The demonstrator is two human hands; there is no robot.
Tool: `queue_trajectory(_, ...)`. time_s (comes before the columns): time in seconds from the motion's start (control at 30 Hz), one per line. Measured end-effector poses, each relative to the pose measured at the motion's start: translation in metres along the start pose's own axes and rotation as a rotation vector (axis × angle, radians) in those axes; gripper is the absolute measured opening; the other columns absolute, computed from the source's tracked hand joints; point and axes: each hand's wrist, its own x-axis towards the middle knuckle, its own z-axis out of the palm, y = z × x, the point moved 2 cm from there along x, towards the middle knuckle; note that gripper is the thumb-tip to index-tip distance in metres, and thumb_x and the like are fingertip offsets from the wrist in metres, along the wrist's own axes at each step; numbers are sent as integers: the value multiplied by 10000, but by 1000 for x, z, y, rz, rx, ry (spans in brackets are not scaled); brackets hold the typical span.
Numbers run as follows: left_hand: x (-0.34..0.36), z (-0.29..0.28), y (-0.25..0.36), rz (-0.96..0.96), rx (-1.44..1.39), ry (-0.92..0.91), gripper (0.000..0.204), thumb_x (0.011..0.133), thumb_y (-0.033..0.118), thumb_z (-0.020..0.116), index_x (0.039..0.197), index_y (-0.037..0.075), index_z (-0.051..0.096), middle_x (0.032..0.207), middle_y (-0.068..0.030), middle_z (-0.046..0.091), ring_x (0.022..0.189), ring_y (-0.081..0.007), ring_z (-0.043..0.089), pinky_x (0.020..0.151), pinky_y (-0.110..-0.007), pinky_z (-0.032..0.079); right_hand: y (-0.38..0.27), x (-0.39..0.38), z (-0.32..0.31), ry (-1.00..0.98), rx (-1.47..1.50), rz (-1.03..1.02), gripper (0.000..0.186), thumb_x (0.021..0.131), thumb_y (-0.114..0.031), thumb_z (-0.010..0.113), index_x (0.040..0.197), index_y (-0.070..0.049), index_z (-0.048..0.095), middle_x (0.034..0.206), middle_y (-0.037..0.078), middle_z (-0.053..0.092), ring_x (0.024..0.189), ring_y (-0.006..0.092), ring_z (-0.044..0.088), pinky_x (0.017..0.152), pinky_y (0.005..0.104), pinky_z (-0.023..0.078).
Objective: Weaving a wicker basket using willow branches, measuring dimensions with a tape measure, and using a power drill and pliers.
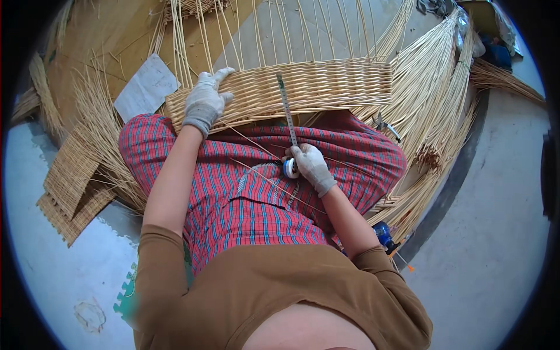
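Note:
A woven wicker panel [318, 87] lies across my knees, with long bare stakes standing up from its far edge. My left hand [207, 102], in a whitish glove, grips the panel's left end, thumb on the near face; some fingers are hidden at the far edge. My right hand [310, 165], gloved too, is closed round a small round tape measure [290, 168] above my lap. Its metal blade [287, 111] is pulled out away from me and lies over the near edge of the weave, its tip near the panel's far edge.
Bundled wicker rods [434, 76] spread at the right, with pliers [386, 126] by my right knee. A blue object [383, 234] sits beside my right elbow. A white sheet [147, 87] and woven mats [73, 175] lie at the left. Loose strands [280, 189] cross my checked lap.

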Motion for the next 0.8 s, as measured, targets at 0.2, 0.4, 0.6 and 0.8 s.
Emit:
queue_trajectory(0.2,-1,0,-4,-2,-37,-40,638,799,246,763,1392,283,531,1225,-177,536,1126,-362,599,986,-417,476,-44,-38,6,-312,490,-169,287,1043,-234,487,1100,26,593,997,114,688,901,181,679,840,318,545)
queue_trajectory(0.4,0,11,-27,4,-218,104,775,844,192,721,1511,288,339,1447,-177,468,1244,-367,548,1050,-418,441,-88,-29,54,-488,486,-75,277,1042,-212,464,1077,30,596,958,118,682,824,183,674,785,319,558)
queue_trajectory(0.6,-1,-8,-11,56,-70,-73,547,908,189,624,1417,337,487,1289,-183,528,1139,-346,600,1010,-418,474,-69,-20,80,-352,458,-37,291,1044,-237,470,1081,33,570,960,141,683,833,207,685,782,327,564)
queue_trajectory(0.8,-1,-7,-6,50,-103,-48,477,887,163,646,1339,301,581,1191,-167,541,1053,-345,622,936,-422,505,-53,-5,88,-282,423,-15,274,1040,-235,457,1095,21,540,939,138,658,822,225,675,720,374,606)
